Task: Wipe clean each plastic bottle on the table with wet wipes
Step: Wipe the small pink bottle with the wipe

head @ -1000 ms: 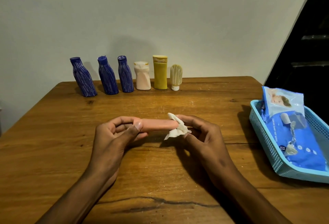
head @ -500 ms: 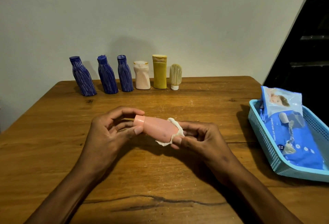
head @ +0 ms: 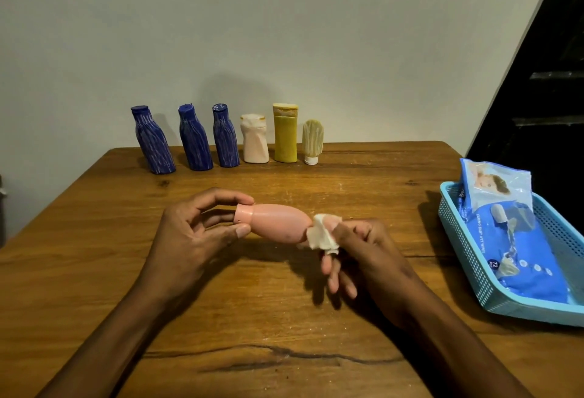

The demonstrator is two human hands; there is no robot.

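A pink plastic bottle (head: 278,224) lies sideways in the air above the table's middle. My left hand (head: 192,233) pinches its cap end between thumb and fingers. My right hand (head: 357,252) pinches a crumpled white wet wipe (head: 322,235) against the bottle's wide bottom end, with the lower fingers spread downward. Along the back edge stand three blue bottles (head: 192,138), a pale pink bottle (head: 254,140), a yellow bottle (head: 285,133) and a small cream tube (head: 312,141) on its white cap.
A light blue mesh basket (head: 467,258) sits at the table's right edge and holds a blue pack of baby wet wipes (head: 518,239). The wooden table (head: 94,258) shows a dark crack near the front. A plain wall rises behind the bottles.
The bottle has been turned and its cap end raised slightly. My right hand slid the wipe from the body to the bottom end, and its lower fingers have opened out.
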